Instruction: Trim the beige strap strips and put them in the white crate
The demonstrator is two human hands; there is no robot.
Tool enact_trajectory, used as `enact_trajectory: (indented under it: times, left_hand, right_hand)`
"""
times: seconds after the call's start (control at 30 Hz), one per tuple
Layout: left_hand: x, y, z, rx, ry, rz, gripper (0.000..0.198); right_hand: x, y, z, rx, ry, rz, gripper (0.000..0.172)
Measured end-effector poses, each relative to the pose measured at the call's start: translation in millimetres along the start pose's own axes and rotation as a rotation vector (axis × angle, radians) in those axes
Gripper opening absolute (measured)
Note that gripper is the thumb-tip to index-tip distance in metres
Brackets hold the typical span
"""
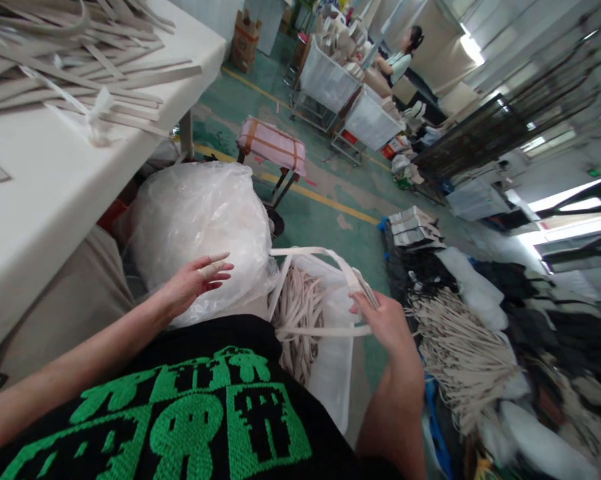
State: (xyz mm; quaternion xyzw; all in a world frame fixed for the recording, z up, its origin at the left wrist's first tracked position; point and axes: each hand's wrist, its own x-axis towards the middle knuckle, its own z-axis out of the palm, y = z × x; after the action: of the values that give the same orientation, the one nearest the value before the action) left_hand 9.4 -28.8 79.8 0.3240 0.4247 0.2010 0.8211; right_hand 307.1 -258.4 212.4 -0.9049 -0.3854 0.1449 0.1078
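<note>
My right hand is closed around a few beige fabric straps, whose loose lengths loop leftward over a white plastic bin. Inside that bin lies a heap of similar beige straps. My left hand is held in front of a large clear plastic bag, its fingers stretched out and apart, with pale wrapping on one or two of them. Nothing shows in the left hand. Whether it touches the bag I cannot tell.
On the left stands a white-covered table with a pile of beige strips. A pink padded stool is ahead. More strap bundles lie at right. Farther back, a person is beside white carts.
</note>
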Motion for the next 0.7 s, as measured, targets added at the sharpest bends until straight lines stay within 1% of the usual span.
enact_trajectory:
  times: [0.07,0.1,0.17,0.23,0.3,0.43,0.5,0.53,0.6,0.7]
  left_hand:
    - [2,-5,-3.7,0.009,0.01,-0.021,0.044]
    - [2,-7,-4.8,0.017,0.011,-0.025,0.044]
    - [2,-9,-5.4,0.028,0.01,-0.027,0.044]
    - [1,-10,-4.9,0.033,0.004,-0.029,0.045]
    - [0,-12,-4.5,0.041,-0.009,-0.035,0.045]
    - [-2,-17,-6.5,0.075,-0.022,-0.062,0.052]
    - [-3,-19,-8.4,0.109,-0.021,-0.074,0.058]
    - [-3,-20,-9.2,0.132,-0.02,-0.075,0.061]
    - [-4,-21,-9.5,0.183,-0.022,-0.068,0.065]
    - [-4,-21,-4.7,0.262,-0.059,-0.041,0.066]
  right_hand:
    - [-11,26,-18,-0.109,0.048,0.11,0.045]
    - [-14,37,-23,-0.155,0.062,0.157,0.044]
    - [-15,53,-23,-0.227,0.062,0.23,0.041]
    - [-9,62,-7,-0.273,0.0,0.282,0.038]
    - [1,62,23,-0.272,-0.107,0.312,0.034]
    - [13,49,99,-0.2,-0.273,0.309,0.026]
    - [14,40,127,-0.135,-0.324,0.278,0.027]
    - [14,34,136,-0.093,-0.344,0.258,0.029]
    - [15,19,144,0.012,-0.385,0.21,0.034]
    - [19,-14,140,0.19,-0.471,0.104,0.038]
